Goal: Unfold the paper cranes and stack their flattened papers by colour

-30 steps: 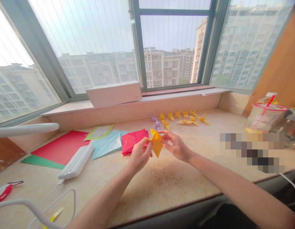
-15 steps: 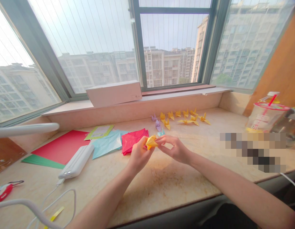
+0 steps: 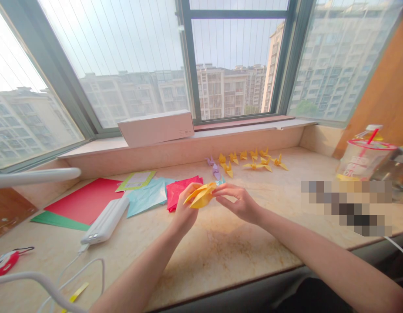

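Observation:
A folded yellow paper piece (image 3: 201,196) is held above the countertop, its pointed flaps spread to the left. My left hand (image 3: 186,213) is closed around its left and lower side, partly covered by the paper. The fingertips of my right hand (image 3: 236,199) pinch its right end. Just behind my right fingers a small light-blue folded paper (image 3: 222,179) shows in part. Farther back stand several yellow paper cranes (image 3: 253,165) and, left of them, purple cranes (image 3: 216,171).
To the left lie crumpled red sheets (image 3: 175,191), light-blue paper (image 3: 146,198), a large red sheet (image 3: 84,200) and a white power bank (image 3: 105,221) with its cable. A white box (image 3: 156,128) rests on the sill. A plastic cup (image 3: 360,161) with a straw stands right.
The yellow paper has turned between my hands and its flaps are spread wider, showing a longer shape. My left hand has shifted slightly left and down; my right hand has barely moved.

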A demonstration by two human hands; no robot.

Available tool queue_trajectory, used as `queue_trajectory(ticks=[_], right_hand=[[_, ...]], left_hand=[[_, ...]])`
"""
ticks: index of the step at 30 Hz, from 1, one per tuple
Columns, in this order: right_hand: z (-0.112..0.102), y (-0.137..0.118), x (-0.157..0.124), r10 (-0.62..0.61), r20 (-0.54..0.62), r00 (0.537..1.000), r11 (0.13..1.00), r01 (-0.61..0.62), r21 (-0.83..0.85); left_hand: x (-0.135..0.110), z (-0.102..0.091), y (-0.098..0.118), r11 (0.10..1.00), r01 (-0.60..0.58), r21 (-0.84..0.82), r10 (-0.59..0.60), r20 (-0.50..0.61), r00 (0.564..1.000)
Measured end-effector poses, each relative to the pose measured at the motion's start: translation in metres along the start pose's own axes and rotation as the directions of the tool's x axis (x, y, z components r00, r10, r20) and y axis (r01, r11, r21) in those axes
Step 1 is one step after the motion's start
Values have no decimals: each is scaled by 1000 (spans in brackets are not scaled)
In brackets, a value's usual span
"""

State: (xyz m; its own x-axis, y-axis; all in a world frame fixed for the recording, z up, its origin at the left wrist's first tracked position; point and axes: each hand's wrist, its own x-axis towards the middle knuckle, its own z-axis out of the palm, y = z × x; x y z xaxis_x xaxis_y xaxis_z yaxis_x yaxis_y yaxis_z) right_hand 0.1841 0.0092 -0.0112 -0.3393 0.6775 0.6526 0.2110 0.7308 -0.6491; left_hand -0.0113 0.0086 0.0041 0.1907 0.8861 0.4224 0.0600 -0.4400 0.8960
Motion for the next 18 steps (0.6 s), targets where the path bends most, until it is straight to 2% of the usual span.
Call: queue_trajectory(ticks=[3,8,10,15,18], right_hand=[[-3,2,2,119,-41,992,993,-119,-4],[-3,1,3,248,31,968,966,-250,71],[-2,2,3,274,7,962,956,-274,109],[-1,7,3,298,-7,955,909,-281,308],[-1,7,3,309,7,951,877,-287,385]], left_hand=[[-1,-1,1,999,-39,34,37,40,999],[-3,0,7,993,-80,81,67,151,986],[-4,2,7,998,-41,45,33,175,984],[-6,8,-4,976,121,-182,-79,221,972],[-4,9,-9,973,144,-179,-116,157,981]])
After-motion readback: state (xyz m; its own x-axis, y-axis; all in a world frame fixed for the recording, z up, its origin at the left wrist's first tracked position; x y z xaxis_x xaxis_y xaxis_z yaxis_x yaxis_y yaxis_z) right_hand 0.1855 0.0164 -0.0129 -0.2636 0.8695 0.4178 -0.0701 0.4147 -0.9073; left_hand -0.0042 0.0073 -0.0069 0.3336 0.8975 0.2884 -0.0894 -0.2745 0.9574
